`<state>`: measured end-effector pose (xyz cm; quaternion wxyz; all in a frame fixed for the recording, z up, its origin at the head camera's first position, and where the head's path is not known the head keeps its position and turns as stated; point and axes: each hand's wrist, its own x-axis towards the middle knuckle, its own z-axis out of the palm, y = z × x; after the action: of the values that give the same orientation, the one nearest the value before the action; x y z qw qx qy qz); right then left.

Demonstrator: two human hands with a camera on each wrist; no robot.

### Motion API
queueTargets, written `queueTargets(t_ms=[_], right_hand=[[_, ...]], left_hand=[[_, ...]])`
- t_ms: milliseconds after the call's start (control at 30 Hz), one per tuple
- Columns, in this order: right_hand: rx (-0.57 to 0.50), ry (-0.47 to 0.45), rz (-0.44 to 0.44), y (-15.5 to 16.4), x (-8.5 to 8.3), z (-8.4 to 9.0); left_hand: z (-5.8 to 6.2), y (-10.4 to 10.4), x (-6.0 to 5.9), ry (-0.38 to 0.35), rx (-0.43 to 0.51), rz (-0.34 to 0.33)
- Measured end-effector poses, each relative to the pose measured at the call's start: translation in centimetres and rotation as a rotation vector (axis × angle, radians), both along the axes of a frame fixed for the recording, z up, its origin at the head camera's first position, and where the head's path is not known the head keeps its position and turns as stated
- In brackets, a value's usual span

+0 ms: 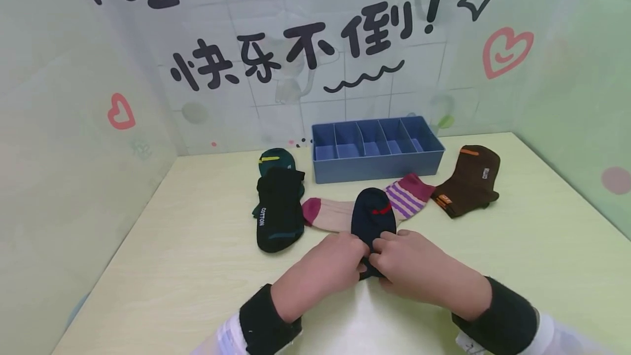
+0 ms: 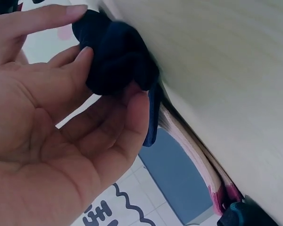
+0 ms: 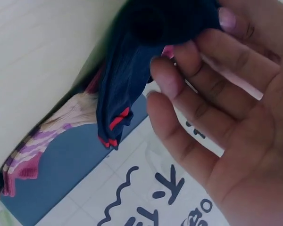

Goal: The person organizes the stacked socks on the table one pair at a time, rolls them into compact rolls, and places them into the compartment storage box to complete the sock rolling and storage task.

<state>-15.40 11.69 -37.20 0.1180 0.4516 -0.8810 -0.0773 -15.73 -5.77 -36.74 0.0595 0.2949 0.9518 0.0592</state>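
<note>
A navy sock with a red mark lies lengthwise in front of me, its near end between my two hands. My left hand pinches the near end, where the fabric is bunched and folded over in the left wrist view. From the other side my right hand pinches the same end with thumb and index finger, while its other fingers are loosely bent in the right wrist view. Behind the navy sock, partly covered by it, are beige socks with magenta ends and purple stripes.
Against the back wall stands a blue divided box with several compartments. To the left, a black sock overlaps a dark green one. Brown socks with orange marks lie at the right, touching the striped cuff.
</note>
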Motion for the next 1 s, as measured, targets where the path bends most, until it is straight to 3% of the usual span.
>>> queueTargets(t_ms=[67, 133, 267, 567, 1000], right_hand=[[0.015, 0.075, 0.007, -0.1, 0.2, -0.2], [0.027, 0.086, -0.006, -0.1, 0.2, -0.2], [0.034, 0.015, -0.040, 0.0, 0.0, -0.2], [0.002, -0.107, -0.062, 0.1, -0.5, 0.0], [-0.119, -0.388, -0.145, 0.5, -1.9, 0.0]], left_hand=[[-0.1, 0.0, -0.1, -0.001, 0.012, 0.009], [-0.2, 0.1, -0.2, -0.019, 0.026, 0.027], [-0.2, 0.1, -0.4, -0.044, 0.029, 0.048], [-0.2, 0.1, -0.1, 0.123, -0.118, 0.002], [-0.3, 0.4, 0.3, 0.179, -0.247, -0.079]])
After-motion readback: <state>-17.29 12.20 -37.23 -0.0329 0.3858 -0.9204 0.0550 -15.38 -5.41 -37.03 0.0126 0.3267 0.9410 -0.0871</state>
